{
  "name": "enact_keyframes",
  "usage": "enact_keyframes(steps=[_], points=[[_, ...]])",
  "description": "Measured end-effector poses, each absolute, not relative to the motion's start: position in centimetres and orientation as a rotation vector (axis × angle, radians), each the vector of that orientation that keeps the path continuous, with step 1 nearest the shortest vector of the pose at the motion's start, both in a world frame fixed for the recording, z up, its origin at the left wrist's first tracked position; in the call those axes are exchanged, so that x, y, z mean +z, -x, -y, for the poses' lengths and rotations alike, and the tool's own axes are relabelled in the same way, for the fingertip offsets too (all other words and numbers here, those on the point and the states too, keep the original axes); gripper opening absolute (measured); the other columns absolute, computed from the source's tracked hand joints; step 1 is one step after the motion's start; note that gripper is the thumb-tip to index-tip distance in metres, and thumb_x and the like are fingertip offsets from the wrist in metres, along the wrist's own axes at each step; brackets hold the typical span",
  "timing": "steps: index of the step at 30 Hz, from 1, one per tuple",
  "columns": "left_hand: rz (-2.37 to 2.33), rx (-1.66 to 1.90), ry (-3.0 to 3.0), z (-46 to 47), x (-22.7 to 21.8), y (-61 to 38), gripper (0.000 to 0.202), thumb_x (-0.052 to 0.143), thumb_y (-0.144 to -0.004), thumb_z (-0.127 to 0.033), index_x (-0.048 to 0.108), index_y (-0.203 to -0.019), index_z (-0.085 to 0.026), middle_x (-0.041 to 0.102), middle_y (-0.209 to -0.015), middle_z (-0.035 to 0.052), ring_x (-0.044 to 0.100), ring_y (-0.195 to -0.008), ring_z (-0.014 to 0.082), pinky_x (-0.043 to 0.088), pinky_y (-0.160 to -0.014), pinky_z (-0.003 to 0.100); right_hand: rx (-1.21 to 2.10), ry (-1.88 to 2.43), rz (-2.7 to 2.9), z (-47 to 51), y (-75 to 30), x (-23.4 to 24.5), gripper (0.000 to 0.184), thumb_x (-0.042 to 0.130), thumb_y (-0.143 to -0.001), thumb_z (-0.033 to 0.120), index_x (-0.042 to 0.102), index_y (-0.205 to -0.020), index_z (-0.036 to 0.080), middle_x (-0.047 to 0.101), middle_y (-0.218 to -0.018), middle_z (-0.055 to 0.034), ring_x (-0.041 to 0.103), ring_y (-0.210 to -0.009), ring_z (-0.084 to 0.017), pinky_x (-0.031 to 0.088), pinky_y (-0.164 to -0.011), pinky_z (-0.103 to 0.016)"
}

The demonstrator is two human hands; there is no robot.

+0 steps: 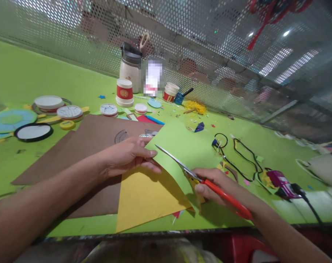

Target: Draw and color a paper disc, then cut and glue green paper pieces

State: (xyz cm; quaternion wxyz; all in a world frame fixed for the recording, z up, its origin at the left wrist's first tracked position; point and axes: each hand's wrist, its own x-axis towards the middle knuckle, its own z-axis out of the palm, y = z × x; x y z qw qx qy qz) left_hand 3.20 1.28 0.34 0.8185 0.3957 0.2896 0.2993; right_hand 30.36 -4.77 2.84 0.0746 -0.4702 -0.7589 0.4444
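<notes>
A sheet of light green paper (179,140) is pinched at its left edge by my left hand (130,153), thumb on top. My right hand (212,182) grips a pair of scissors (223,197) by the long red handles. Their blade lies along the near edge of the green paper, its tip pointing toward my left thumb. I cannot tell how far apart the blades are. Beneath both hands lie a yellow sheet (144,204) and a large brown sheet (91,138). A clear protractor (121,136) rests on the brown sheet, close to my left hand.
Behind stand a thermos jug (130,65), a red-and-white paper cup (124,93) and a blurred phone-like screen (153,77). Round lids (70,112) and a blue paper ring (26,118) sit left. Black cord (245,175) and a purple device (283,184) lie right.
</notes>
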Motion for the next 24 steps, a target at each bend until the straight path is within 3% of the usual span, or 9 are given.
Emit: enact_keyframes(steps=[5,15,24], points=[[-0.615,0.614,-0.805,-1.1,0.5,-3.2,0.035,0.059,-0.083,0.000,0.064,-0.117,-0.008,0.077,-0.098,0.0171,0.076,-0.076,0.0240,0.065,-0.073,0.033,1.403,1.390,2.274,4.5,-30.0,3.5,0.053,0.047,-0.091,0.066,0.060,-0.094,0.014,0.047,-0.073,0.0005,0.041,-0.062,-0.012,0.033,-0.054,-0.023],[-0.587,0.616,-0.786,-1.2,0.4,-3.2,0.040,0.059,-0.082,0.001,0.061,-0.121,-0.009,0.078,-0.095,0.0162,0.076,-0.071,0.0258,0.065,-0.070,0.036,1.415,1.365,2.270,3.9,-29.8,3.5,0.054,0.047,-0.090,0.067,0.061,-0.089,0.015,0.050,-0.071,-0.0001,0.041,-0.060,-0.012,0.034,-0.053,-0.022],[-0.608,0.610,-0.752,-1.3,0.2,-3.2,0.035,0.060,-0.082,0.000,0.064,-0.116,-0.009,0.077,-0.101,0.0166,0.076,-0.078,0.0263,0.066,-0.072,0.038,1.383,1.380,2.276,3.7,-29.7,2.8,0.048,0.051,-0.090,0.061,0.059,-0.091,0.014,0.034,-0.065,0.0049,0.034,-0.057,-0.010,0.025,-0.050,-0.022]])
